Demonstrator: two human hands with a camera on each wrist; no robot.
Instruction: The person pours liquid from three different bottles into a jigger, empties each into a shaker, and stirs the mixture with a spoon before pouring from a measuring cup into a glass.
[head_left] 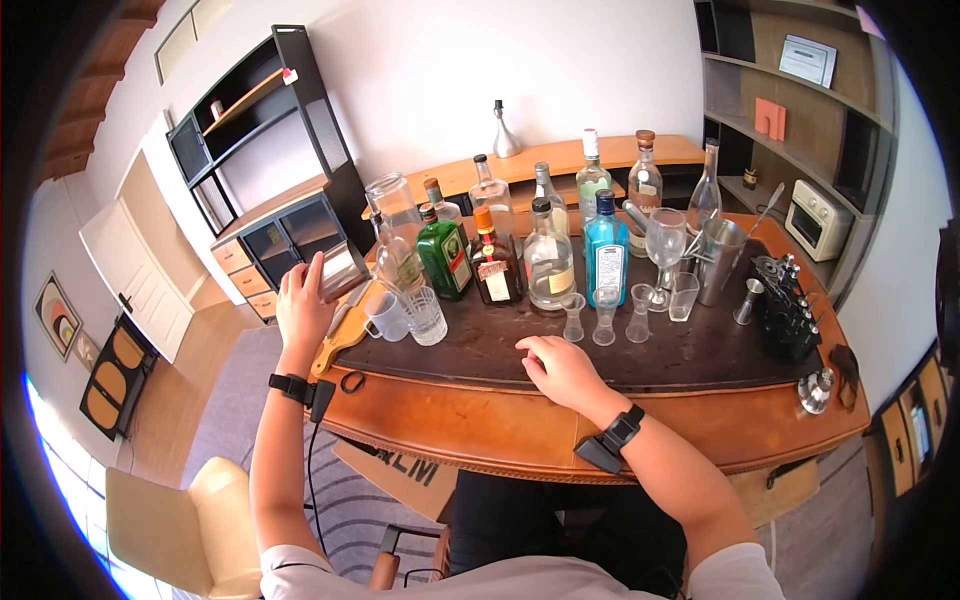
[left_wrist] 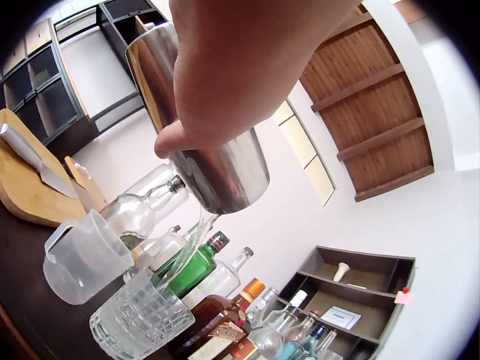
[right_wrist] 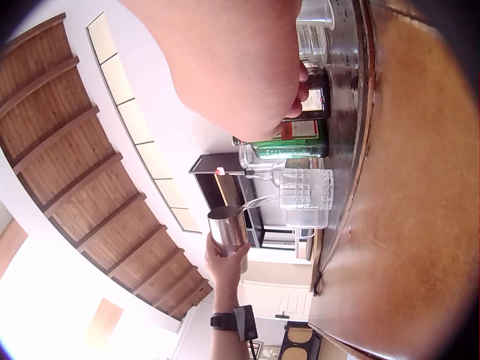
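Note:
The left hand [head_left: 305, 308] grips a steel shaker cup [head_left: 343, 272], tilted above a cut-glass tumbler [head_left: 427, 318]. Clear liquid streams from the cup into the tumbler [left_wrist: 142, 315], seen in both wrist views. Beside the tumbler stands a frosted plastic jug [left_wrist: 88, 257]. The right hand [head_left: 562, 370] rests near the front edge of the dark mat, in front of the small glasses, its fingers loosely curled and holding nothing.
Behind the tumbler stand several bottles, among them a green one [head_left: 443, 255] and a blue one [head_left: 606, 250]. A cutting board [head_left: 338, 338] with a knife lies at left. Small glasses [head_left: 604, 322], a stemmed glass, another shaker cup [head_left: 722, 262] and a black rack [head_left: 788, 318] stand to the right.

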